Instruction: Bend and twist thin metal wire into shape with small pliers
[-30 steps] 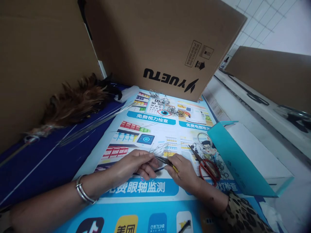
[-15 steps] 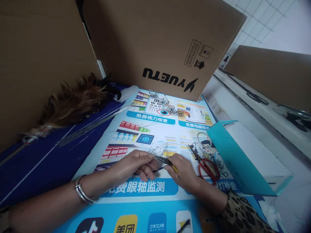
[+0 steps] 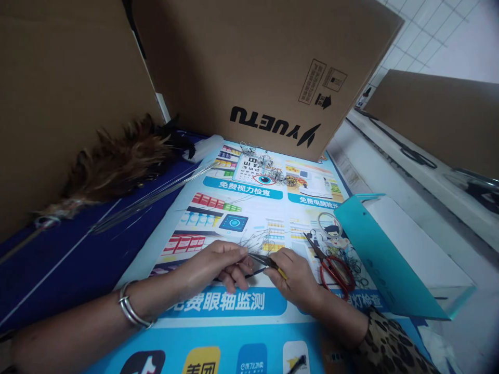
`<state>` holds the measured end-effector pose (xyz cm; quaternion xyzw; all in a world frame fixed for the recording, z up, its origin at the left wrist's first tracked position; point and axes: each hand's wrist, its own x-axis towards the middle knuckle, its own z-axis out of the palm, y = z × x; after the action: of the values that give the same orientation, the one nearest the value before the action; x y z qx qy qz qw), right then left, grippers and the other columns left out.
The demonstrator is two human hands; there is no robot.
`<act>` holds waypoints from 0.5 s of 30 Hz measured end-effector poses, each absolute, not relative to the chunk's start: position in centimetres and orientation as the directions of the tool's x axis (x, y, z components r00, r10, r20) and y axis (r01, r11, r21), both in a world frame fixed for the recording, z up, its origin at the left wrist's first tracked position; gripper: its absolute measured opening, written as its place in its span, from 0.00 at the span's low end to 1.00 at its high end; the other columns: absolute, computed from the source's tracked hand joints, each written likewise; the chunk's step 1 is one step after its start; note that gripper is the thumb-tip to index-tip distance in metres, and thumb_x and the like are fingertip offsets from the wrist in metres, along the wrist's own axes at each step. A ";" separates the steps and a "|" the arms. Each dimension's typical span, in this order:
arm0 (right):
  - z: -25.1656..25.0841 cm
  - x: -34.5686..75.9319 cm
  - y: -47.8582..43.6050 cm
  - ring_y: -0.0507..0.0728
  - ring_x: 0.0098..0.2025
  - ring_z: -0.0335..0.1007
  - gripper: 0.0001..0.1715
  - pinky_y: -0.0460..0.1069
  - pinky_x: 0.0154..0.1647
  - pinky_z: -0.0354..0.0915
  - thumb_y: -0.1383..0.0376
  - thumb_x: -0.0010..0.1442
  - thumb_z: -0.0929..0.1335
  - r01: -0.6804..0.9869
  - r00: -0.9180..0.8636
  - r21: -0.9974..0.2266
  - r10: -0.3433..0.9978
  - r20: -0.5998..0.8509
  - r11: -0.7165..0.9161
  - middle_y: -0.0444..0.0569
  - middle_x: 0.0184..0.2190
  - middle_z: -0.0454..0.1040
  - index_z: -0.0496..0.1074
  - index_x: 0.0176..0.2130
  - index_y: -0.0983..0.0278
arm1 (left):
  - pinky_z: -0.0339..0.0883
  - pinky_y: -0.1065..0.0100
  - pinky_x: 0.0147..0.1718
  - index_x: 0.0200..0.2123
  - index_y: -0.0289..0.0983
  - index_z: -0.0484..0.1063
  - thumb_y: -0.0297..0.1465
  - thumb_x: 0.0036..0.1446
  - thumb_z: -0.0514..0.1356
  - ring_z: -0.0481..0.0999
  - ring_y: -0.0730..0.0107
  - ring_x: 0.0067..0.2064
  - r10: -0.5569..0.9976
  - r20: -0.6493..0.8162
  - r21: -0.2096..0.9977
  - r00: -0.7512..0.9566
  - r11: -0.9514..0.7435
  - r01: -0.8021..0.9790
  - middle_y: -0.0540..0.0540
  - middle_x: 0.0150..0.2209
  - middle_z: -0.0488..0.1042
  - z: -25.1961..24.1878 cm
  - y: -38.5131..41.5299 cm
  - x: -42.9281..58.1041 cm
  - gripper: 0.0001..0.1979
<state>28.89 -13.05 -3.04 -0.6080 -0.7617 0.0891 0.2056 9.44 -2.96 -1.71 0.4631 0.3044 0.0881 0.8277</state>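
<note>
Cardboard box (image 3: 241, 62) ahead of you: YUETU, upside down; you'll find its smaller print unreadable.
Upper-left banner (image 3: 242, 187) on the poster (image 3: 218, 335): 免费视力检查.
Upper-right banner (image 3: 316, 201): 免费电脑验, its end partly hidden from you.
Lower-left banner (image 3: 234, 301): 费眼轴监测, start partly covered.
Lower-right banner (image 3: 365, 300): 灯检查, start covered.
Yellow square (image 3: 201, 359): 美团.
Black square (image 3: 144, 362): musical-note logo.

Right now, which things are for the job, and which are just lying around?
Probably for the job:
pliers, in the right hand
wires, seemingly pinched by the left hand
perhaps scissors, untouched but near the right hand

Probably just lying around:
feathers
cardboard box
teal box
</note>
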 end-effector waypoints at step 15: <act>-3.0 28.8 -13.0 0.55 0.35 0.63 0.18 0.47 0.32 0.59 0.54 0.63 0.59 0.887 -0.181 -0.387 0.960 0.214 0.253 0.51 0.32 0.69 0.68 0.37 0.65 | 0.65 0.73 0.19 0.29 0.31 0.73 0.44 0.54 0.57 0.74 0.70 0.21 0.429 -0.408 0.835 0.806 0.533 0.140 0.43 0.20 0.77 -2.1 -3.0 9.3 0.20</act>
<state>28.83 -12.96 -2.95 -0.6047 -0.7635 0.0877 0.2093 9.31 -2.98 -2.13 0.4753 0.2989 0.0879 0.8228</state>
